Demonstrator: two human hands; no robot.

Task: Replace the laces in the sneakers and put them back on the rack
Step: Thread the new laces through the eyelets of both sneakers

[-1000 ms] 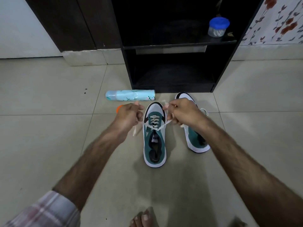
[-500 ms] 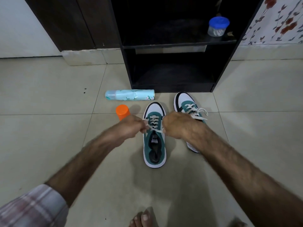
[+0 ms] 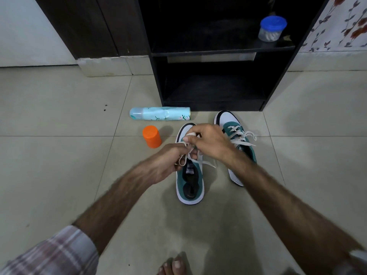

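Observation:
Two green-and-white sneakers stand on the tiled floor in front of a black rack (image 3: 278,76). Over the near sneaker (image 3: 189,185) my left hand (image 3: 168,161) pinches a loop of its white lace (image 3: 206,163). My right hand (image 3: 208,143) pinches the same lace just above the tongue, close against the left hand. One lace end trails to the right across the shoe. The far sneaker (image 3: 236,139) stands to the right with its lace tied in a bow; my right wrist covers its heel.
A pale blue spray can (image 3: 159,114) lies on its side left of the rack. An orange cap (image 3: 152,136) stands by the near sneaker's toe. A blue-lidded jar (image 3: 272,28) sits on the rack's shelf. My bare toes (image 3: 174,264) show at the bottom edge.
My hands went from apart, pulling the lace ends sideways, to touching over the near sneaker's tongue. A loop has formed in the lace. The far sneaker's bow is now uncovered.

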